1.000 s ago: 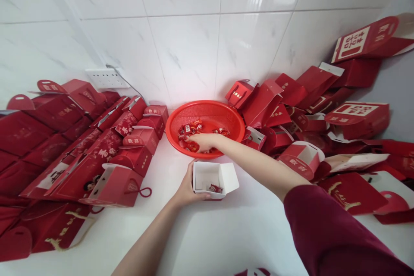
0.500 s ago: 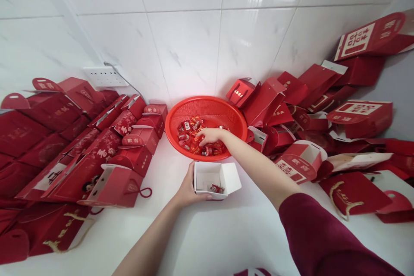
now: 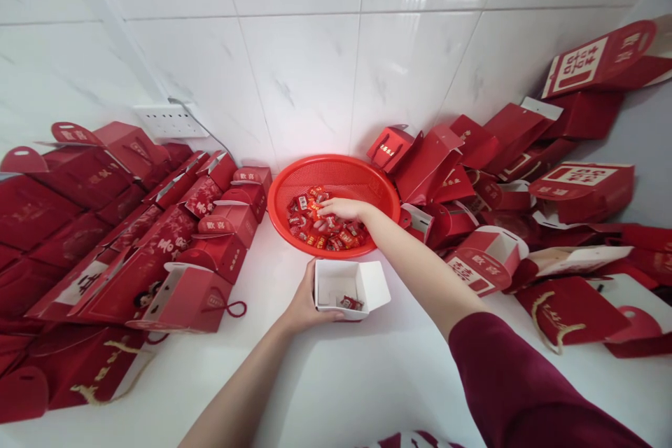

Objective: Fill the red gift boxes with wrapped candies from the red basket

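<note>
My left hand [image 3: 304, 304] holds a small open gift box [image 3: 330, 285] by its left side and front edge, with the fingers around it. The box shows a white inside and an open flap on its right. A wrapped candy [image 3: 351, 302] lies in its front right corner. Behind it stands a red plastic basket [image 3: 386, 217] with many candies in red wrappers [image 3: 346, 236]. My right hand [image 3: 341, 210] reaches into the basket just over the candies, thumb and fingers apart, and no candy shows in its grip.
Rows of red gift boxes [image 3: 228, 224] stand on the left of the white table [image 3: 336, 378]. A loose heap of red boxes [image 3: 483, 259] lies to the right. Behind are a tiled wall [image 3: 309, 84] and a socket strip [image 3: 171, 121] with a grey cable.
My right hand has lifted slightly in the basket and its fingers have spread, with more candies showing below. My left hand and the gift box stay in place.
</note>
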`<state>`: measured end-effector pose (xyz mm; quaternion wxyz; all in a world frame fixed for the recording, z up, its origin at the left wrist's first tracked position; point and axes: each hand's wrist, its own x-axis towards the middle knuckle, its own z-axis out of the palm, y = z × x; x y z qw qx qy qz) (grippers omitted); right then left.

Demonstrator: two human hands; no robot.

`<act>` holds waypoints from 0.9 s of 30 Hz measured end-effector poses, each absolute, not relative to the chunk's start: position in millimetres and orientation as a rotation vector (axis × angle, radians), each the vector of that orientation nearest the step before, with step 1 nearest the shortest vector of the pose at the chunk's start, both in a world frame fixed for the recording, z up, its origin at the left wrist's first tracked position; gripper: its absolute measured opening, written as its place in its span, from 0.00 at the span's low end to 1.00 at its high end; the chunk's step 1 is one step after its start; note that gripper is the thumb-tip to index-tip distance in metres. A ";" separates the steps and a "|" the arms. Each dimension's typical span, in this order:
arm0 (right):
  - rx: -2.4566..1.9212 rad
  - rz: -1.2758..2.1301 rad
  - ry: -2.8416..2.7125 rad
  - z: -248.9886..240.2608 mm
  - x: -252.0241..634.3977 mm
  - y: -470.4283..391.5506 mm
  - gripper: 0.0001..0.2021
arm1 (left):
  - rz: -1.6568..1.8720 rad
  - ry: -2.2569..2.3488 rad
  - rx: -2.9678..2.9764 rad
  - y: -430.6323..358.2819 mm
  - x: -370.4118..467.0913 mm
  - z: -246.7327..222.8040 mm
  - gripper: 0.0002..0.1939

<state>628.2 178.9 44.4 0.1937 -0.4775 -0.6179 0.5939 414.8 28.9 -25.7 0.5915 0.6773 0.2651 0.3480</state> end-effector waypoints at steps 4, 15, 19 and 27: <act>-1.297 1.727 -1.617 48.2 625.3 177.9 0.05 | 0.834 0.601 1.604 29.4 415.1 -26.0 0.52; -1.359 1.654 -1.618 57.4 621.9 167.8 0.06 | 0.803 0.604 1.592 29.3 414.3 -27.4 0.56; -1.197 1.529 -1.633 79.0 625.5 138.6 0.06 | 0.794 0.595 1.587 29.2 414.5 -26.9 0.56; -0.895 1.527 -1.743 101.1 644.1 57.2 0.19 | 0.846 0.586 1.607 32.3 416.1 -36.9 0.55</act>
